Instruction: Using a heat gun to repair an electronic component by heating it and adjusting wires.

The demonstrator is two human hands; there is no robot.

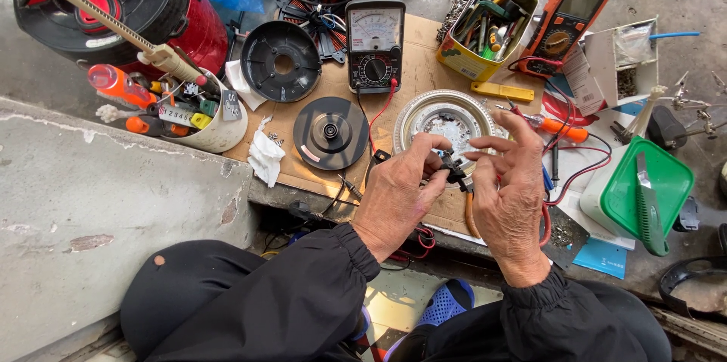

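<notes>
Both hands, left (397,191) and right (509,197), pinch 1 small black part (454,170) over the board's (424,67) front edge, above the opened metal plate (447,116); 2 meters (375,44) wait behind, reassembly seemingly undone.

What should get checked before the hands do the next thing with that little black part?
1. Both hands on the part: ok. The left hand and right hand pinch the small black part between them.
2. Part fully in view: not ok, fingers cover most of it.
3. Brown wire free: cannot tell, it hangs below the part and passes behind the right hand.
4. Round metal plate below: ok, flat on the cardboard.
5. Dial meter within reach: ok, upright behind the plate.
6. Red lead attached to the part: cannot tell.
</notes>
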